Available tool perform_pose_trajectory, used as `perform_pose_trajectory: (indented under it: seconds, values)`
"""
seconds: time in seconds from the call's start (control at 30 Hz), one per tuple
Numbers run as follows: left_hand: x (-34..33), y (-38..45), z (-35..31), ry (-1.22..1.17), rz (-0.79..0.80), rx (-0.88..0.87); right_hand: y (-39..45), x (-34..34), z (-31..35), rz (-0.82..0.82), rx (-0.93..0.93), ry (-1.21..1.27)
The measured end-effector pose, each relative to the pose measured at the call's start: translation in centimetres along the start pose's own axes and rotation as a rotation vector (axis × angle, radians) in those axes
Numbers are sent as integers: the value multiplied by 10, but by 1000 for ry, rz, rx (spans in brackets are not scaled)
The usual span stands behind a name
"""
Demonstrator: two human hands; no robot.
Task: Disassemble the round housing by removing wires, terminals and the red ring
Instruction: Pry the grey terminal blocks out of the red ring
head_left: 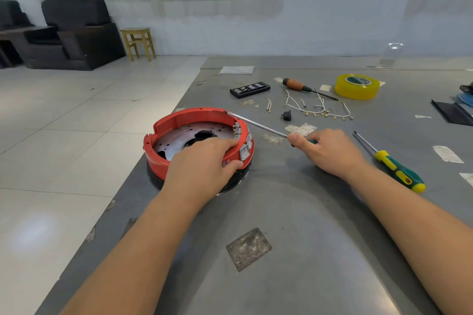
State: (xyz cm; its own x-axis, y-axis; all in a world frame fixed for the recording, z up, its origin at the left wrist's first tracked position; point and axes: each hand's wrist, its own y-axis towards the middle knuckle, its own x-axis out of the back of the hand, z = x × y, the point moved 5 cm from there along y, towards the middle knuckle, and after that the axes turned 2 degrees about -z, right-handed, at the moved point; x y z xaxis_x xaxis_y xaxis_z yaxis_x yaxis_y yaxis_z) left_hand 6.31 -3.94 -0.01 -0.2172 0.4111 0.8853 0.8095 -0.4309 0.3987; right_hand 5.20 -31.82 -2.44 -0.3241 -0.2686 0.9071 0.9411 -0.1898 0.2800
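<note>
With the left hand (pixel 204 161) gripping the red ring (pixel 179 120), the right hand's (pixel 330 151) clenched screwdriver (pixel 256 126) could slip off the rim and gouge plastic.

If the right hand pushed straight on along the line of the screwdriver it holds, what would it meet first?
Probably the red ring: the right hand aims the screwdriver up-left, and its tip already seems to touch the ring's far rim, though depth is unclear.

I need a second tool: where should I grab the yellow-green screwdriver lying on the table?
Grip the screwdriver by its thick yellow-green handle, coming from above, probably with the right hand. It lies flat beside that hand, handle toward the person, thin shaft pointing away.
</note>
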Motion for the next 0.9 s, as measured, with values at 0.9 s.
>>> perform_pose_trajectory:
  seconds: [0.9]
  values:
    - [-2,71,-3,126,444,-450,-13,-14,-7,264,-200,558]
